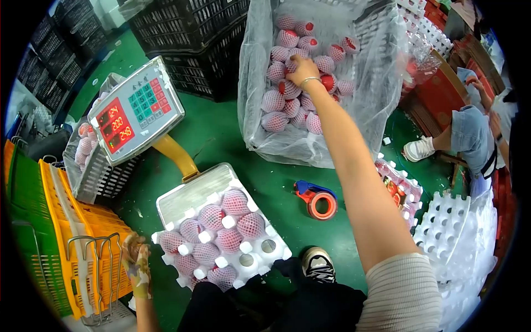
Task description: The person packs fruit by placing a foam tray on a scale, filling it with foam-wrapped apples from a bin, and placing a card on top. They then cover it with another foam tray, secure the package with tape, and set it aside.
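My right hand (303, 71) reaches into a crate lined with clear plastic (251, 130), its fingers curled down over net-wrapped fruit (274, 101); what its fingertips hold is hidden. At the lower left, my left hand (136, 252), in a patterned covering, is beside the orange crate (91, 221); its fingers are too unclear to read. A white foam tray (251, 265) rests on the metal plate of a scale (185, 202). It holds several net-wrapped fruits (228, 239) and has empty hollows on its right side. The scale's display (115, 123) shows red digits.
A tape dispenser (321, 205) lies on the green floor. Black crates (185, 55) are stacked behind, and a basket of wrapped fruit (105, 177) stands left. Foam trays (442, 221) pile up at right. Another person's leg and shoe (418, 149) are at the right, near cardboard boxes (437, 88).
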Motion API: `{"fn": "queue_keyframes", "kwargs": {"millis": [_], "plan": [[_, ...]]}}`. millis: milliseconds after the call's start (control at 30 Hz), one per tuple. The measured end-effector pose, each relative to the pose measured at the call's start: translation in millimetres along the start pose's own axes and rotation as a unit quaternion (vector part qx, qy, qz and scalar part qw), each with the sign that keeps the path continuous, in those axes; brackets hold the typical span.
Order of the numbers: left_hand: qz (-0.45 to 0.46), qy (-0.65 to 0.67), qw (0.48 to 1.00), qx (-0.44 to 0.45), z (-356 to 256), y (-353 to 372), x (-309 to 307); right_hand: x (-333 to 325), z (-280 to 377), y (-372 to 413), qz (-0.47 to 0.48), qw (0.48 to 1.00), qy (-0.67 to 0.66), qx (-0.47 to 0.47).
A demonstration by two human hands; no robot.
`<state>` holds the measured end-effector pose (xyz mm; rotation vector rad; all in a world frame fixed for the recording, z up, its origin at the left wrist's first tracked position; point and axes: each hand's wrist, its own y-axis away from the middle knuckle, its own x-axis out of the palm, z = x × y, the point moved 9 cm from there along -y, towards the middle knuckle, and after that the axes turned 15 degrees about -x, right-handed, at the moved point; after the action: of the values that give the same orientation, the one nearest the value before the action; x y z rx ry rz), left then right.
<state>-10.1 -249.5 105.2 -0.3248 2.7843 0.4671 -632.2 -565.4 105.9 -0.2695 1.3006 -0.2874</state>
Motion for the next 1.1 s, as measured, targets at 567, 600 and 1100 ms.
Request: {"fn": "queue_keyframes", "kwargs": {"millis": [567, 600, 1100], "plan": [[0.239, 0.205, 0.949, 0.019, -65, 88, 183, -92, 269, 327, 0.060, 0.731, -0.666, -0.132], [0.233, 0.208, 0.950, 0.013, -57, 92, 178, -92, 271, 333, 0.053, 0.746, -0.650, -0.136], [0.257, 0.283, 0.910, -0.163, -7, 113, 159, -131, 309, 352, -0.035, 0.888, -0.408, -0.209]]}}
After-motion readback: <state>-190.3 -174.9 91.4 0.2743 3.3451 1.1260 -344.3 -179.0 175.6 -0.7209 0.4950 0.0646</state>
